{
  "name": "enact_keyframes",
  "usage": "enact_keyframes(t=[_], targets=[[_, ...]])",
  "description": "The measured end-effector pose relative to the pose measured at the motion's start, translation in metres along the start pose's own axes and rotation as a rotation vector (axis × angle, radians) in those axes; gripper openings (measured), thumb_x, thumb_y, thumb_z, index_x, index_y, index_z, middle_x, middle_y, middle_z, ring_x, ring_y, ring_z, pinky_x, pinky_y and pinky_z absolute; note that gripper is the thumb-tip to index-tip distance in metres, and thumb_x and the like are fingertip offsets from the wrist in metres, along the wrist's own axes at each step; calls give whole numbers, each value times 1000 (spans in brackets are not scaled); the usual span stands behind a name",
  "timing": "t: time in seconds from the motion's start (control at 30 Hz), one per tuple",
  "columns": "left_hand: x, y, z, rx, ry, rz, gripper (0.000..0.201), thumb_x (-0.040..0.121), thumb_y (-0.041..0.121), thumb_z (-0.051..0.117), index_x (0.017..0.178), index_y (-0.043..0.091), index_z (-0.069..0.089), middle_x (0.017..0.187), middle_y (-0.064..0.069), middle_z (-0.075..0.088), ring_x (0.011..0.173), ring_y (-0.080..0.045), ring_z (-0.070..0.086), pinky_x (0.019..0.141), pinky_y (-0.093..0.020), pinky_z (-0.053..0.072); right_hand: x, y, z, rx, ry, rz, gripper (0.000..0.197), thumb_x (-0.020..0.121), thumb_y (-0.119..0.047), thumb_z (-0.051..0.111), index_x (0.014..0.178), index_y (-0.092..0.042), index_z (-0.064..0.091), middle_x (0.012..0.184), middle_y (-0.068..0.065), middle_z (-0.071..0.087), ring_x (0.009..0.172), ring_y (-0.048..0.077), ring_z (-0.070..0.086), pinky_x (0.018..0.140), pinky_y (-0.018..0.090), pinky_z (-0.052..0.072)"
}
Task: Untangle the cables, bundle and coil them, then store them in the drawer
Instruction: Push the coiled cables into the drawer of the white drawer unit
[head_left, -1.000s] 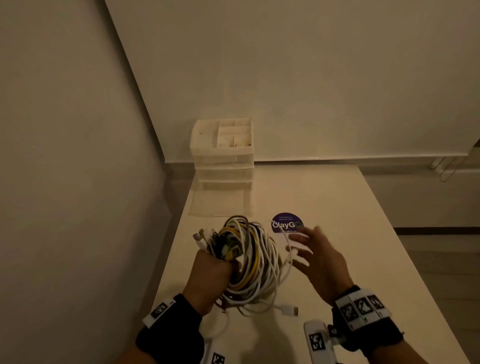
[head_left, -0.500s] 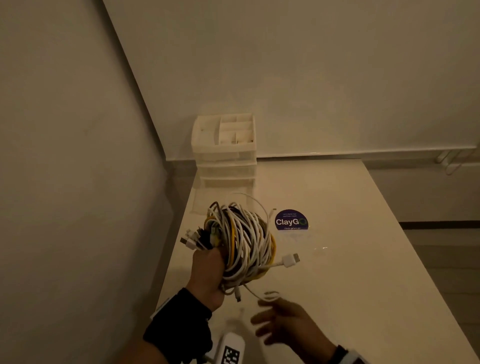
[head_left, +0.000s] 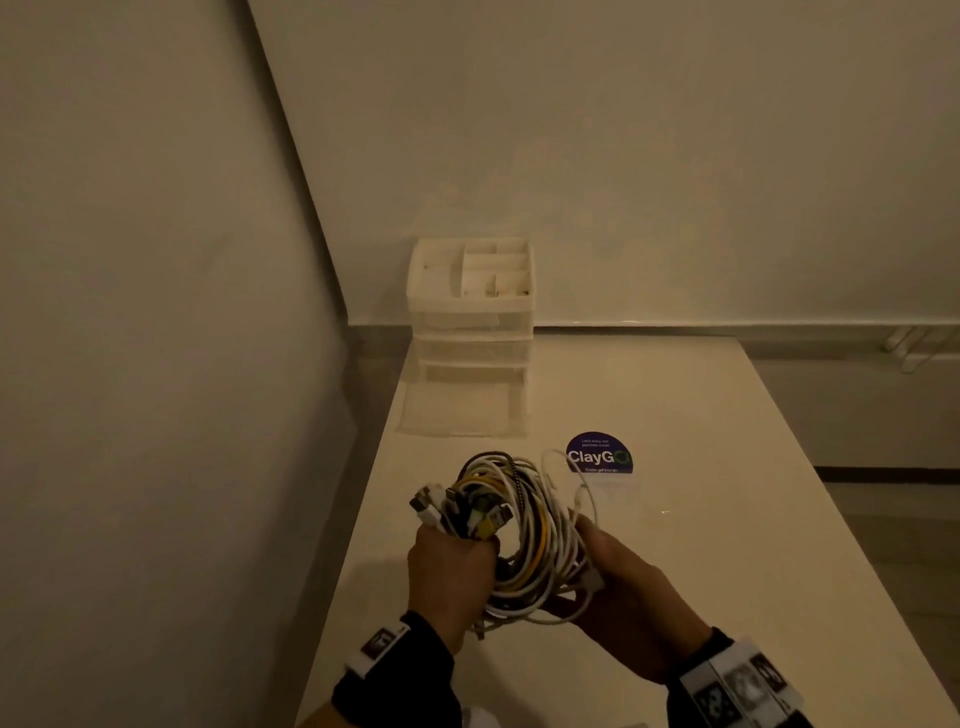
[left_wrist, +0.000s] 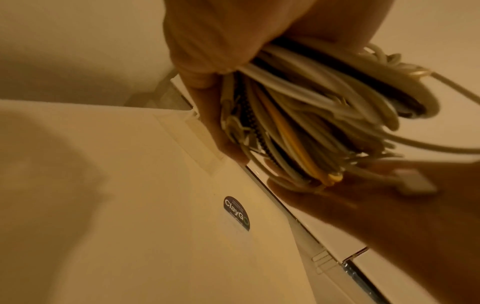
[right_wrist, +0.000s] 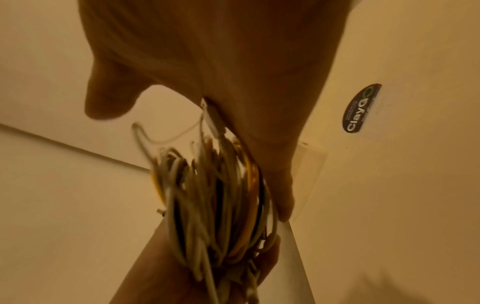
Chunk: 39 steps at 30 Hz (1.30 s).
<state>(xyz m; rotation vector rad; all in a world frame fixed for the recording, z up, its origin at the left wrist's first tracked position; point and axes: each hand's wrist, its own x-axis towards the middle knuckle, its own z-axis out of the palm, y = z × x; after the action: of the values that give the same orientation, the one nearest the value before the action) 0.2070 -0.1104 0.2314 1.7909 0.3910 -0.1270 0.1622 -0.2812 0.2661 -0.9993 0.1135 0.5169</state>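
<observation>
A coiled bundle of white, yellow and black cables hangs above the near left of the table. My left hand grips the bundle's left side, with the plug ends sticking up over the fist. Against the coil's right and lower side lies my right hand, fingers fairly straight and thumb apart. A white plug rests on that palm. The left wrist view shows the cables clamped under the left hand. In the right wrist view the cables run along the right hand.
A white drawer unit stands at the table's far left by the wall corner, its bottom drawer pulled out. A round purple ClayGo sticker lies just beyond the bundle. The wall runs close along the left table edge.
The right hand has risen from below the bundle and now lies against its right side. The loose white plug that hung out now rests on that palm. The bundle came slightly nearer.
</observation>
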Motion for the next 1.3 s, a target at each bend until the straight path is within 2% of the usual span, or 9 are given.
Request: enact_keyframes(t=[0.07,0.27,0.43,0.6,0.8,0.93,1.1,1.23,1.3], targets=[[-2,-2,3,93,-6,10,6,64,16,61,65,17,55,69,-8,64,73,-36,60,64,-42,50,7,-1,11,-173,103,-43,61,74,-49,75,126,-23,58,117,6,69,107,28,67,85,41,56],[-6,-10,2,65,-12,-86,23,76,8,62,95,19,62,85,4,69,84,-19,64,74,-30,51,37,17,21,-495,402,-46,24,83,-30,71,104,-19,67,94,9,74,87,28,71,77,54,58],[-6,-14,-29,-213,-398,-173,32,78,8,75,105,24,71,101,-1,75,95,-20,71,86,-41,56,45,23,17,-451,392,61,17,92,-22,61,104,-14,70,91,18,73,86,37,69,84,56,55],[14,-17,-62,-347,-618,-288,55,62,21,85,114,16,70,113,-15,71,105,-33,67,89,-49,54,54,23,17,-397,313,112,19,95,-21,56,104,-9,68,77,15,65,68,29,63,69,40,56],[33,-19,-62,-297,-609,-263,42,65,23,82,106,17,75,110,-18,71,106,-39,65,93,-62,49,76,22,5,-382,265,197,20,97,-22,54,109,-11,65,75,12,64,65,25,64,70,41,57],[41,-21,-49,-287,-563,-296,39,67,22,81,105,14,75,104,-18,72,99,-39,68,87,-61,52,93,16,-10,-411,246,266,23,98,-27,53,115,-15,64,101,25,67,87,38,68,83,57,56],[67,-10,-29,-229,-510,-385,31,70,25,79,100,18,77,103,-15,73,97,-37,68,83,-54,55,125,-1,-35,-353,187,364,21,100,-20,49,105,-7,65,66,5,70,59,20,67,63,37,57],[108,15,-17,-226,-465,-336,27,80,26,74,105,18,75,103,-14,73,94,-31,69,83,-49,55,170,-31,-49,-318,161,351,28,97,-24,54,113,-3,64,92,17,74,80,30,71,78,46,57],[130,28,-12,-255,-429,-281,21,84,26,71,103,18,74,98,-13,73,86,-28,70,79,-46,54,198,-48,-53,-327,155,345,29,97,-25,56,115,-3,62,85,14,74,74,27,71,70,42,57]])
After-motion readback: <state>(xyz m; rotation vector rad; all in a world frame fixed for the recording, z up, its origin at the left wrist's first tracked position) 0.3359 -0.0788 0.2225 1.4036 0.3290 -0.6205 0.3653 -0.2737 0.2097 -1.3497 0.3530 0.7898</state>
